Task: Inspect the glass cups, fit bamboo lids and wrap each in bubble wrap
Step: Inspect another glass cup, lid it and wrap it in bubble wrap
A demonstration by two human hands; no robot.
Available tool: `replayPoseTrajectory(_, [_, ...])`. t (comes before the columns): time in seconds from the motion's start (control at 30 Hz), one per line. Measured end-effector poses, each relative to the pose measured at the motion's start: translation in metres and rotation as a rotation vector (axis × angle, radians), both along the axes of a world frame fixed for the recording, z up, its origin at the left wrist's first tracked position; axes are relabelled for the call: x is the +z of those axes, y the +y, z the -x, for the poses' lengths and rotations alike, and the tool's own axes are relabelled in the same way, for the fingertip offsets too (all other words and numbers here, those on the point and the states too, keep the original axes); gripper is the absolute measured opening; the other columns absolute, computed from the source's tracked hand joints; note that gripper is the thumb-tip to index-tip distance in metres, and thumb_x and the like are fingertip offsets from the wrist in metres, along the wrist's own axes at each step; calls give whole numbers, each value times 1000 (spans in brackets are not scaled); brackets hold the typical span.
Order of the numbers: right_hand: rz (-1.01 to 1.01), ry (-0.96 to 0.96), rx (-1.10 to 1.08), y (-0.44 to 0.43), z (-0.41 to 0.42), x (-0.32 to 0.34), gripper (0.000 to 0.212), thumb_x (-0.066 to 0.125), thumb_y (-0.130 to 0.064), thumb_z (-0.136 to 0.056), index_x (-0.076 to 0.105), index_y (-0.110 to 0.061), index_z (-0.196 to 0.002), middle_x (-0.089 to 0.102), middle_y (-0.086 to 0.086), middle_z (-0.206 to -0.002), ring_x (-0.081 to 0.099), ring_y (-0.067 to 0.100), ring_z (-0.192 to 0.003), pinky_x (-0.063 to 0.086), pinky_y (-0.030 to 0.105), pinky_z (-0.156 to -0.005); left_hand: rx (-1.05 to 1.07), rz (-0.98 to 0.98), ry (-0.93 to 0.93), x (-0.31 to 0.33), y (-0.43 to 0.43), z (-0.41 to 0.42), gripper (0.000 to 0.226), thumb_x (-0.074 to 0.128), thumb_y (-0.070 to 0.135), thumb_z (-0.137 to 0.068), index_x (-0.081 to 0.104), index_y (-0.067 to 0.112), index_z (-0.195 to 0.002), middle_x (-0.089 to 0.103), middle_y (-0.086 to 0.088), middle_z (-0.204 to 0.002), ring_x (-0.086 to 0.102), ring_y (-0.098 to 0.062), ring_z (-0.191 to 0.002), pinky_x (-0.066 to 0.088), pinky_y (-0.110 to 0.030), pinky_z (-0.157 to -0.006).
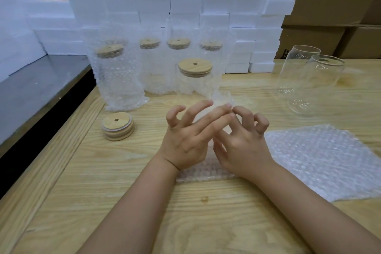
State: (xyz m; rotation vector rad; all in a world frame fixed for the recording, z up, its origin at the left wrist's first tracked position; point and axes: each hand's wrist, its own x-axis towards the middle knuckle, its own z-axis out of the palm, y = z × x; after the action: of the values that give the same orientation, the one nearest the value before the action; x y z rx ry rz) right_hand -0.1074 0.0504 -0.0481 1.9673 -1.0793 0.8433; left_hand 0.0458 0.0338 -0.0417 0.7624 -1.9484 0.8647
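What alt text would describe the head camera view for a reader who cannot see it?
Two bare hands, left hand and right hand, work a bubble wrap piece on a wooden table, before a lidded glass cup. Behind stand four wrapped cups; right, two open cups; left, spare bamboo lids.
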Motion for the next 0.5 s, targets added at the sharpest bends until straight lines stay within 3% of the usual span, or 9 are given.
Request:
replayPoseTrajectory(0.1, [19, 49, -17, 3, 5, 2, 33, 61, -13, -65, 73, -25, -93, 66, 0, -96, 41, 22, -105, 24, 41, -86, 105, -7, 24, -1, -1, -6, 47, 30, 2, -91, 65, 26, -113, 72, 13, -103, 61, -14, -112, 15, -38, -100])
replayPoseTrajectory(0.17, [44, 41, -29, 2, 6, 2, 33, 59, -11, -66, 74, -25, -93, 66, -3, -93, 42, 20, -104, 24, 41, -87, 150, 3, 42, 0, -2, -9, 51, 30, 1, -90, 76, 25, -95, 72, 10, -90, 67, -17, -103, 15, -39, -99])
replayPoseTrajectory(0.3, [21, -51, 50, 4, 8, 8, 17, 63, -13, -65, 73, -19, -78, 63, 1, -82, 44, 19, -95, 23, 39, -84, 175, 27, 112, -1, -4, -8, 57, 22, -1, -85, 70, 24, -68, 69, 1, -85, 52, -18, -103, 16, -40, -99])
replayPoseTrajectory(0.4, [-99, -287, 166, 6, 5, 22, 20, 53, -20, -71, 72, -16, -73, 54, 3, -81, 42, 17, -88, 20, 36, -80, 193, 39, 116, -2, -5, -8, 35, 48, -7, -64, 67, 22, -64, 69, -3, -91, 47, -20, -103, 21, -42, -95])
replayPoseTrajectory(0.5, [-235, -614, 162, -6, -7, 53, 29, 53, -35, -80, 70, -21, -99, 44, -2, -99, 38, 12, -96, 17, 28, -82, 209, -19, 144, -2, -6, -10, 25, 57, 1, -58, 69, 21, -67, 68, -8, -92, 43, -23, -99, 25, -41, -84])
